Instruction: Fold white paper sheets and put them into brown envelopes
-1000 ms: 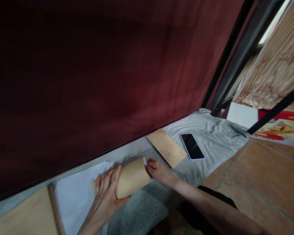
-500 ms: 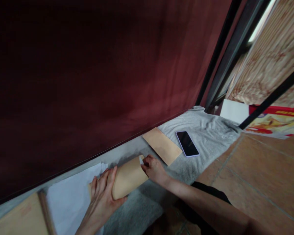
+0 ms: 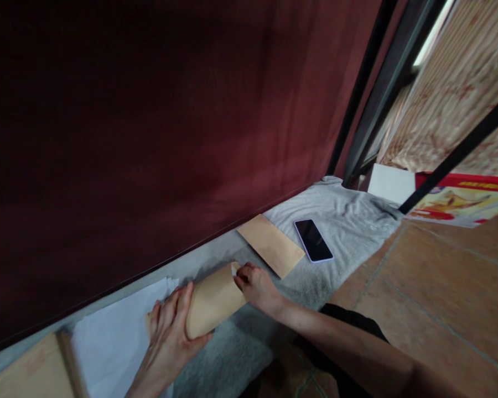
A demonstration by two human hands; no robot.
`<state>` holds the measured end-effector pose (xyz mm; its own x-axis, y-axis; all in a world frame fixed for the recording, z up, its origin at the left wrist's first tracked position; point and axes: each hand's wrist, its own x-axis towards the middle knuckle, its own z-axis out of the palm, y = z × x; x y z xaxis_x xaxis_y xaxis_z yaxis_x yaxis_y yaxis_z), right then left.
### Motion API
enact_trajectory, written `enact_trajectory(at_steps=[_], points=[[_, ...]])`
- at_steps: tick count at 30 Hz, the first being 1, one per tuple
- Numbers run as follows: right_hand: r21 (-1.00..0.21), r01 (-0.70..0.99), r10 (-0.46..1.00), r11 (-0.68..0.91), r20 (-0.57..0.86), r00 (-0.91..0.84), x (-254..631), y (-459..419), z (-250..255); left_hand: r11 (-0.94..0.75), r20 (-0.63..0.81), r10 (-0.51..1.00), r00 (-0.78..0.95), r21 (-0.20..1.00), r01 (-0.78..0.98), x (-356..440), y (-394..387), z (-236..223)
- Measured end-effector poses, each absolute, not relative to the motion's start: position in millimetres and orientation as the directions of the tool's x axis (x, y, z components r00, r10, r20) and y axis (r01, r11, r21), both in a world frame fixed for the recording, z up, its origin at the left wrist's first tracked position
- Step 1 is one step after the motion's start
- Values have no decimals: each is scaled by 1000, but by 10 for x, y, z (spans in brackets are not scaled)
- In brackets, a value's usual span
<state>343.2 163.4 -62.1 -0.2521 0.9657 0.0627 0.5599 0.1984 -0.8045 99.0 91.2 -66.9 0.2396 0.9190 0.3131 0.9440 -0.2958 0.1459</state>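
Note:
A tan paper envelope [image 3: 216, 301] bulges in a curve on the grey cloth. My left hand [image 3: 170, 329] grips its left end, fingers along the far side and thumb at the near edge. At the right end, my right hand [image 3: 255, 284] is closed in a pinch by the envelope's mouth, where a bit of white paper [image 3: 234, 269] shows. My fingers hide most of that paper. Another tan envelope [image 3: 271, 246] lies flat just beyond my right hand. White sheets [image 3: 112, 337] lie to the left, partly under my left hand.
A phone [image 3: 314, 240] rests on the grey cloth [image 3: 348, 213] at the right. More tan envelopes [image 3: 33, 370] are stacked at the lower left. A dark red panel [image 3: 191, 138] rises behind, and a dark bar [image 3: 460, 152] slants past a printed box [image 3: 460, 202].
The view has shifted slightly. Both hands keep their places on the envelope, and less white paper shows at its mouth beside my right fingers.

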Motion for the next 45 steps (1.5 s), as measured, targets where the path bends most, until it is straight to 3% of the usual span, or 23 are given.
enact_trajectory(at_steps=[13, 20, 29, 34, 38, 42, 45], points=[[-814, 567, 983, 128, 26, -184, 3418, 1640, -658, -297, 311, 919, 244, 135, 945, 986, 915, -690], [-896, 444, 996, 12, -28, -83, 3398, 1628, -703, -310, 316, 914, 256, 131, 942, 971, 906, -687], [-949, 309, 994, 70, 38, -107, 3404, 1641, -746, -304, 293, 921, 256, 133, 943, 960, 913, -693], [-940, 340, 989, 21, -29, -142, 3416, 1677, -748, -307, 292, 922, 254, 151, 940, 949, 905, -678], [-980, 137, 978, -143, -161, -130, 3403, 1707, -787, -317, 297, 920, 257, 176, 932, 952, 892, -668], [-945, -193, 962, -264, -244, -119, 3437, 1746, -806, -225, 324, 939, 112, 338, 914, 1052, 917, -584], [-890, -356, 959, -283, -254, -127, 3469, 1749, -805, -4, 325, 906, -271, 646, 763, 1210, 933, -485]])
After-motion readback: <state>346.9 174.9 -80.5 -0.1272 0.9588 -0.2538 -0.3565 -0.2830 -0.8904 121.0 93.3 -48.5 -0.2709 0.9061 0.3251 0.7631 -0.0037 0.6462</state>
